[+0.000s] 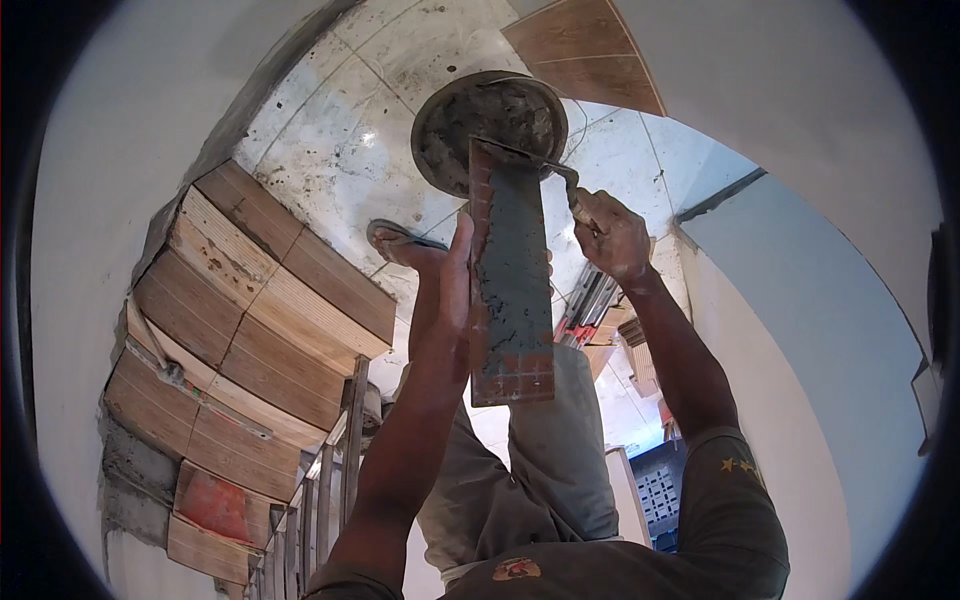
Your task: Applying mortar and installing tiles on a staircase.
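My left hand (459,260) grips the left edge of a long, narrow tile (512,270), its upturned back coated in grey mortar except for a bare reddish band near me. My right hand (610,232) is closed on the handle of a trowel (566,172), whose blade lies at the tile's far end, just over a round basin (440,120) of grey mortar.
Wood-look stair treads (230,330) run down the left, with a metal railing (345,420) beside them. A loose brown tile (585,50) lies at the top right. My sandalled foot (395,238) is on the dirty white floor (350,120). Long tools and boards (585,320) lie behind my right arm.
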### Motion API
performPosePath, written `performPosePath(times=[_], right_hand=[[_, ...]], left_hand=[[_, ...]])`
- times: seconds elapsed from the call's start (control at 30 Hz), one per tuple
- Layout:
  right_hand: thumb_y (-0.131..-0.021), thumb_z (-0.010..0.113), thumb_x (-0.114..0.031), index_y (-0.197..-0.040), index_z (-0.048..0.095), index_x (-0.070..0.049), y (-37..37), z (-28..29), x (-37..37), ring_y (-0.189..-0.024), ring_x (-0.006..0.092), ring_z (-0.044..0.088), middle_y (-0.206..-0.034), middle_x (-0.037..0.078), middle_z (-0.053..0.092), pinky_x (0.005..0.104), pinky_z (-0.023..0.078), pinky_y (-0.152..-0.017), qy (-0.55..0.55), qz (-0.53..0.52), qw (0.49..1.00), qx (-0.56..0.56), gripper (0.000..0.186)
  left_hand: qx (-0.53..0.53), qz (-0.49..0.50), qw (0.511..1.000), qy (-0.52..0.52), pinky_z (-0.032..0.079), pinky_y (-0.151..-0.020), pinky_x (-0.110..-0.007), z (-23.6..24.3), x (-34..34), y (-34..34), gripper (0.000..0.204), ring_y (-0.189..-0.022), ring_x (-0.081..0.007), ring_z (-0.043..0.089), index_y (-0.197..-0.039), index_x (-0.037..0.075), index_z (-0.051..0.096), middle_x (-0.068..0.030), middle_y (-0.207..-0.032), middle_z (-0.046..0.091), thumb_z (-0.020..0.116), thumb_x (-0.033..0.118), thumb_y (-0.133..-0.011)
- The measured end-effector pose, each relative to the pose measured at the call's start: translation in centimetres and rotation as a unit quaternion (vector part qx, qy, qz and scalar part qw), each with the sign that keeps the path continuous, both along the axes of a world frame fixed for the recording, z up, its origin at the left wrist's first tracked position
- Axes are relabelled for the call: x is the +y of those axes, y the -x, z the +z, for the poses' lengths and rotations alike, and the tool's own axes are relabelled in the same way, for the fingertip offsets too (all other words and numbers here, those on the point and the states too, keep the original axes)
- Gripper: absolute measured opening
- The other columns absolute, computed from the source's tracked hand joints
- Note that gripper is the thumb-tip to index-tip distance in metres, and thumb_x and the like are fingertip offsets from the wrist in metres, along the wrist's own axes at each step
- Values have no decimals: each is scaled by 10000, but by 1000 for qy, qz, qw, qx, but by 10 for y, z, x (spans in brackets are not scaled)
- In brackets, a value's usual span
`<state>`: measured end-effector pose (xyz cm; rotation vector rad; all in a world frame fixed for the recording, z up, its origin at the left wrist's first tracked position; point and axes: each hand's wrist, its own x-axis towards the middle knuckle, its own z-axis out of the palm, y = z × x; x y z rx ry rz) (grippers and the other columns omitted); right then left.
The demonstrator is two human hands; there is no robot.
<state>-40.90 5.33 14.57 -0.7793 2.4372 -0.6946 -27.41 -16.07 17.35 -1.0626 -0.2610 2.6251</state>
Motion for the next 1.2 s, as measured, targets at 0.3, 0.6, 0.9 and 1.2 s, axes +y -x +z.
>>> performPosePath(times=[0.3,0.6,0.9,1.2], right_hand=[[-807,731,-86,-1244,674,-127,-13,0,4,-814,366,716,-973,112,703,435,595,-716,15,-33,999,-30,442],[-802,729,-76,-1229,674,-109,-4,4,11,-804,366,716,-960,119,704,425,586,-708,44,18,991,-121,432],[-784,724,59,-1289,632,-81,-14,26,19,-722,228,669,-861,91,648,338,548,-671,70,64,980,-175,533],[-782,732,57,-1228,662,-46,-21,38,23,-678,226,645,-818,92,628,341,518,-624,91,78,972,-202,462]], left_hand=[[35,35,995,-86,611,-873,-519,-9,5,4,875,-1015,-370,727,-1386,10,575,-246,-1194,700,401,774,-996],[53,28,998,-18,612,-842,-472,-14,-3,-4,853,-984,-329,715,-1427,-14,511,-229,-1152,687,360,727,-1033],[-21,15,999,29,614,-845,-467,-21,-7,-4,854,-972,-318,720,-1359,-11,559,-221,-1137,696,368,749,-1021],[52,-1,998,25,604,-834,-461,-60,-13,-16,948,-996,-342,692,-1440,-67,476,-261,-1250,629,345,769,-1012]])
